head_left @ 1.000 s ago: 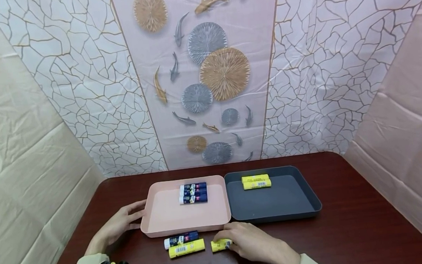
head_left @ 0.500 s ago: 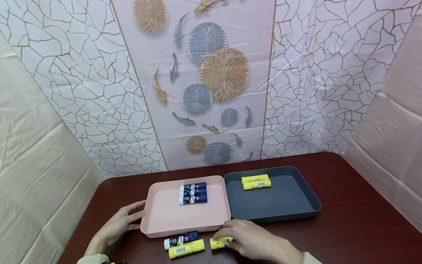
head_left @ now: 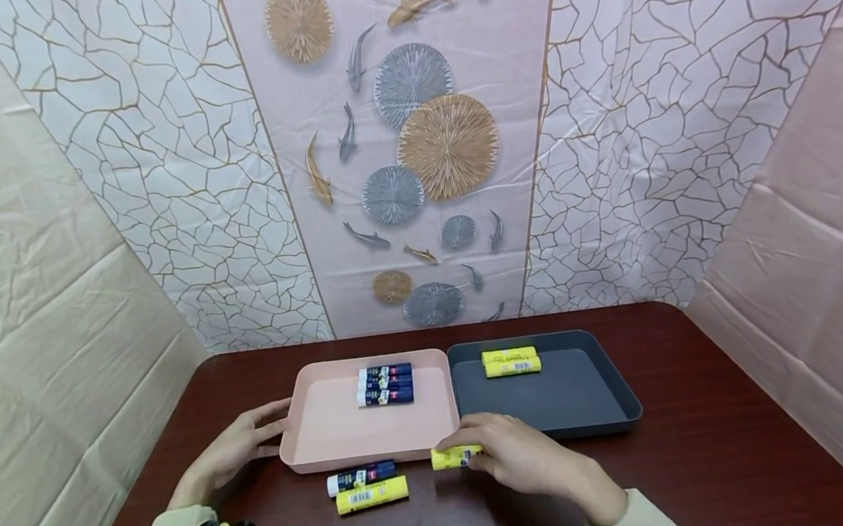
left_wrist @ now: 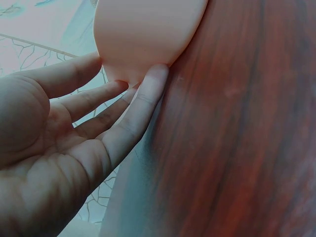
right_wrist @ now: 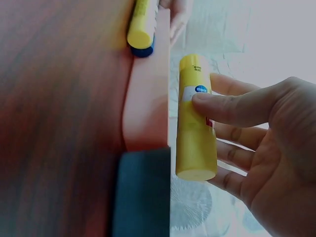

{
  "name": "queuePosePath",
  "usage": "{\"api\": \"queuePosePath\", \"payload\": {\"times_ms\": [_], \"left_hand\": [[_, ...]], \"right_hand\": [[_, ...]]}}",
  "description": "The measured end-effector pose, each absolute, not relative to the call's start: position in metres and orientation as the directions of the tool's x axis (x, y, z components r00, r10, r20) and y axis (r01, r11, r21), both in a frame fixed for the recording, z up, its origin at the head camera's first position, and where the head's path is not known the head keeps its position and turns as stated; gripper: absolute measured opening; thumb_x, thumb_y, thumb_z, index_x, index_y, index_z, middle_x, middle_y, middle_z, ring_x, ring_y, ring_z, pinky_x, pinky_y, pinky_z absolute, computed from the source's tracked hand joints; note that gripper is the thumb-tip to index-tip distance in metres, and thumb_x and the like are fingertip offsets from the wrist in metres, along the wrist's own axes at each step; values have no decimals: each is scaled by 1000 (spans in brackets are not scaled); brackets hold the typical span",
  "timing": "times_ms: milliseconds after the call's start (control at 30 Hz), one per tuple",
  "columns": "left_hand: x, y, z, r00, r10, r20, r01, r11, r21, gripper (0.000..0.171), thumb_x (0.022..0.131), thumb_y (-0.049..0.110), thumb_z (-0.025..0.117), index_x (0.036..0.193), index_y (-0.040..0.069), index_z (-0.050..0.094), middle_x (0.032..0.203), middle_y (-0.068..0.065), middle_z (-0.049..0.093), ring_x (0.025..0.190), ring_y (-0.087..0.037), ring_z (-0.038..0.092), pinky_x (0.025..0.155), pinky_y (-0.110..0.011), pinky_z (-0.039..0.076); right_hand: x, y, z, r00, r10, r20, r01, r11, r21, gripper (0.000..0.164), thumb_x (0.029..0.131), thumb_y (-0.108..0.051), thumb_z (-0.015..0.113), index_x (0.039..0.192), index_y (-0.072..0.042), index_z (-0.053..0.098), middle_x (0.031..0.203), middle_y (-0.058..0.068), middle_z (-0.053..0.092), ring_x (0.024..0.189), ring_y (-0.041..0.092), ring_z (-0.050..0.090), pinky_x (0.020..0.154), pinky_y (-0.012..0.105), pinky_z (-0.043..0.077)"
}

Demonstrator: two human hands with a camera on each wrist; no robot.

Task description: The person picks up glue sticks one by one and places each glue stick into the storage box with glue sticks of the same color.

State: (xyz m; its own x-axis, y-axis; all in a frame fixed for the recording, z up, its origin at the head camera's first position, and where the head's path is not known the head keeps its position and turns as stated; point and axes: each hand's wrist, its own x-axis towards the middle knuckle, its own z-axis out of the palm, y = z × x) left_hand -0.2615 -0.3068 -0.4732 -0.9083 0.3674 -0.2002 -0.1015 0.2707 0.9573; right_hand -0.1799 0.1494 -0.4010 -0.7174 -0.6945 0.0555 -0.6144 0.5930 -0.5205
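A yellow glue stick (head_left: 449, 458) is pinched by the right hand (head_left: 514, 458), held above the tabletop (head_left: 696, 439) in front of where the pink tray (head_left: 331, 434) and dark gray tray (head_left: 554, 406) meet. The pink tray's left end is touched by the left hand (head_left: 233, 452), its fingers spread. Three navy glue sticks (head_left: 385, 396) are lined up inside; a yellow pair (head_left: 513, 367) is set in the dark gray tray. A navy stick (head_left: 361, 477) and another yellow stick (head_left: 372, 496) are laid side by side before the pink tray.
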Motion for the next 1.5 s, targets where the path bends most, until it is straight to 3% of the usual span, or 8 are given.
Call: {"api": "queuePosePath", "payload": {"times_ms": [133, 567, 1500], "left_hand": [[-261, -307, -473, -908, 368, -202, -102, 271, 957, 65, 110, 24, 55, 163, -2, 26, 164, -32, 27, 128, -30, 59, 96, -44, 58], [-260, -307, -472, -910, 362, -201, -103, 272, 957, 65, 110, 23, 55, 162, -3, 26, 164, -32, 27, 126, -30, 60, 96, -45, 59], [-261, -307, -471, -907, 370, -202, -105, 264, 959, 66, 110, 24, 56, 162, -3, 26, 164, -32, 27, 126, -29, 60, 96, -44, 59]], "right_hand": [[-184, 159, -395, -722, -688, 77, -608, 577, -545, 45, 98, 2, 69, 131, -29, 73, 106, -15, 65, 90, 2, 57, 81, 28, 54], [-192, 179, -383, -738, -667, 98, -579, 552, -601, 49, 97, 3, 70, 134, -30, 71, 104, -12, 65, 82, 5, 55, 72, 25, 50], [-203, 209, -374, -778, -610, 154, -558, 557, -615, 48, 94, 4, 72, 130, -28, 74, 119, -11, 69, 103, 10, 62, 86, 33, 56]]}}
